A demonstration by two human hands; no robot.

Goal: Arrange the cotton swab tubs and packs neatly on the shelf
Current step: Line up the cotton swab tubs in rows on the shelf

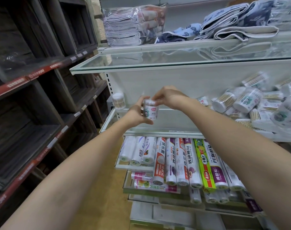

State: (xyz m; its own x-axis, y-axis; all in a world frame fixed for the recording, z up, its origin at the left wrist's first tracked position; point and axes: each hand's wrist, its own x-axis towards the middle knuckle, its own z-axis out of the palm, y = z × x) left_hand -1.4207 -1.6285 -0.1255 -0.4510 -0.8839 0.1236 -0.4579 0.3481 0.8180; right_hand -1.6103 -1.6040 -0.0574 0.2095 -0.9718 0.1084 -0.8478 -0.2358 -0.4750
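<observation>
Both hands (138, 113) grip round plastic tub (150, 110) — upright.

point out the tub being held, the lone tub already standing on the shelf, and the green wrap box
held tub (150, 109): head view, on its printed label.
standing tub (118, 100): head view, on its clear side wall.
green wrap box (204, 165): head view, on its top face.

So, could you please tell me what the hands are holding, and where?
A cotton swab tub: left hand grips its side, right hand pinches its top.
</observation>
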